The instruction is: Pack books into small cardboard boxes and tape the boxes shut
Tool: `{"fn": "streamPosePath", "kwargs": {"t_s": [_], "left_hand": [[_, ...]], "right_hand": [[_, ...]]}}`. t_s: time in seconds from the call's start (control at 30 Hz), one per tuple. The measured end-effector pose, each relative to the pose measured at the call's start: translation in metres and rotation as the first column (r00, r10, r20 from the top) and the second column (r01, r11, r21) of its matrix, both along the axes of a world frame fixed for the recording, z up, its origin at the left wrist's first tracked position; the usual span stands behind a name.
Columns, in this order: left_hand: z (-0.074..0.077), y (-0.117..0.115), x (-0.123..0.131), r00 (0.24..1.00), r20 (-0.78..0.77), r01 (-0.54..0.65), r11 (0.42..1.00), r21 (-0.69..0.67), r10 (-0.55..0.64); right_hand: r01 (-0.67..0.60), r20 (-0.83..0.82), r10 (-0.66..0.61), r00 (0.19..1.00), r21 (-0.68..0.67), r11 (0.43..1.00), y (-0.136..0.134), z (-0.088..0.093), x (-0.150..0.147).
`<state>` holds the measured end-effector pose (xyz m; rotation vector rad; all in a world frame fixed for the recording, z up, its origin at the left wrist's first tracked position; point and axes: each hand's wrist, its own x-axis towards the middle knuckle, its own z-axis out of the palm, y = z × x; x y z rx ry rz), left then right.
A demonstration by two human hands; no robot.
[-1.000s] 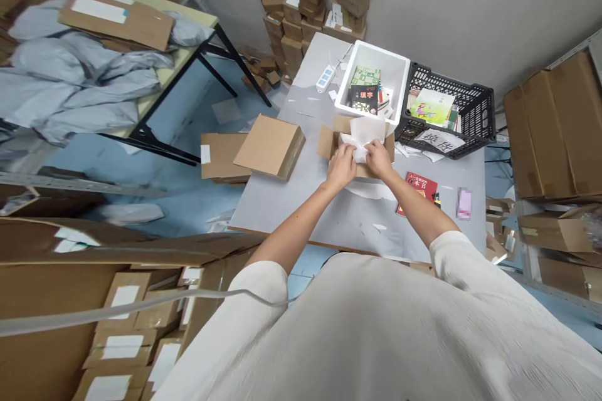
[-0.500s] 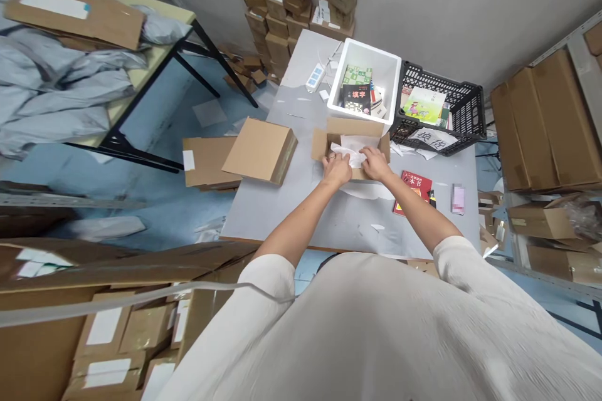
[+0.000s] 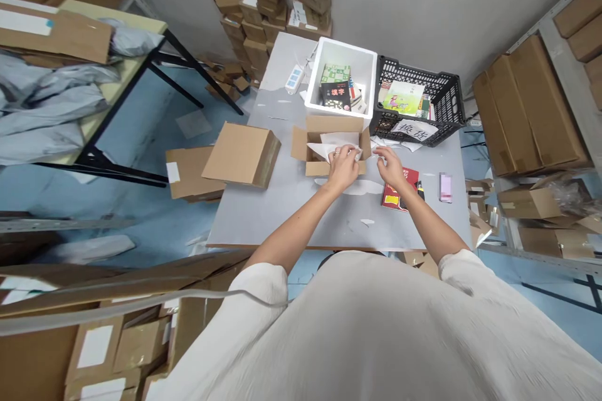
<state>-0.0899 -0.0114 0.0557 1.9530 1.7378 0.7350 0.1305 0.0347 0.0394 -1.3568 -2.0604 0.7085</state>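
Note:
A small open cardboard box [image 3: 301, 144] sits on the grey table [image 3: 282, 200], with white wrapping paper [image 3: 336, 141] lying inside it. My left hand [image 3: 343, 164] rests on the paper at the box's near edge, fingers pressing it down. To the right of the box hovers my right hand [image 3: 391, 166], fingers spread and empty, just above a red book [image 3: 397, 191] that lies flat on the table.
A white tub [image 3: 324, 53] of books and a black crate [image 3: 442, 91] stand behind the box. A closed cardboard box [image 3: 239, 153] overhangs the table's left edge. A small pink item [image 3: 445, 187] lies right of the red book. Stacked cartons fill the floor, shelves and far corner.
My right hand has let go of the white paper and moved right, out of the box, toward the red book. The left hand stays on the paper. The view has shifted.

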Motion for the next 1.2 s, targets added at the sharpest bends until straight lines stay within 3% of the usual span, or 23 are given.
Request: {"fn": "streamPosePath", "kwargs": {"t_s": [0.13, 0.27, 0.5, 0.73, 0.87, 1.0, 1.2], "left_hand": [[-0.001, -0.010, 0.041, 0.991, 0.016, 0.134, 0.991, -0.004, -0.134], [-0.011, -0.018, 0.079, 0.970, 0.011, 0.244, 0.968, -0.054, -0.244], [-0.051, -0.025, 0.132, 0.942, 0.037, 0.332, 0.918, -0.217, -0.333], [-0.108, -0.033, 0.160, 0.936, 0.043, 0.331, 0.833, -0.443, -0.349], [-0.132, -0.040, 0.167, 0.939, 0.042, 0.311, 0.786, -0.534, -0.342], [-0.147, -0.043, 0.173, 0.930, 0.022, 0.314, 0.760, -0.570, -0.367], [-0.158, -0.044, 0.186, 0.921, -0.013, 0.292, 0.710, -0.641, -0.390]], "right_hand": [[0.137, -0.012, -0.138, 0.990, -0.059, 0.989, -0.020, -0.004, 0.058], [0.239, 0.022, -0.239, 0.971, -0.132, 0.962, -0.040, -0.017, 0.104], [0.373, 0.098, -0.361, 0.928, -0.307, 0.876, -0.068, -0.057, 0.153], [0.449, 0.233, -0.384, 0.894, -0.493, 0.746, -0.093, -0.106, 0.178], [0.483, 0.264, -0.406, 0.875, -0.542, 0.688, -0.103, -0.129, 0.185], [0.474, 0.219, -0.434, 0.874, -0.578, 0.664, -0.104, -0.146, 0.190], [0.473, 0.173, -0.487, 0.856, -0.643, 0.602, -0.099, -0.163, 0.191]]}}
